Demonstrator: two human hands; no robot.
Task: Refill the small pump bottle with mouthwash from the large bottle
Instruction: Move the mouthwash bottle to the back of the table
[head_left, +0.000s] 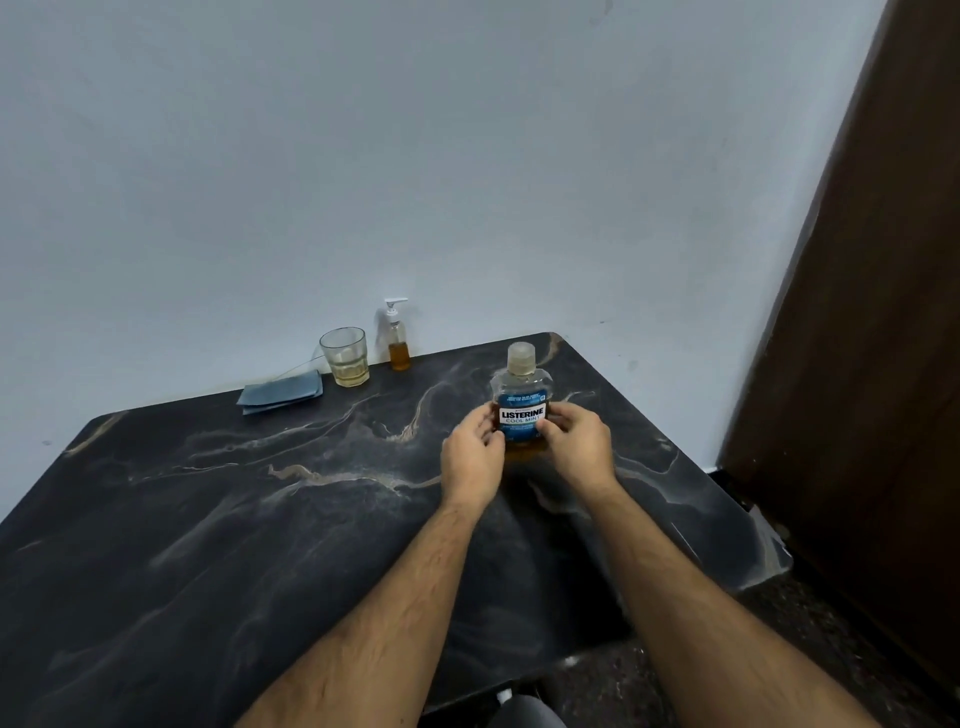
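Observation:
The large mouthwash bottle (521, 389) stands upright on the dark marbled table (260, 519), right of centre, with its clear cap on and a blue label facing me. My left hand (474, 457) grips its left side and my right hand (574, 441) grips its right side, fingers curled round the lower body. The small pump bottle (398, 340) stands at the table's back edge against the wall, with a white pump head and amber liquid in its lower part. It is well to the left of and behind the large bottle.
A drinking glass (346, 357) holding some pale yellow liquid stands left of the pump bottle. Folded blue-grey cloths (280, 396) lie left of the glass. A dark wooden door (883, 364) runs along the right, past the table's right edge.

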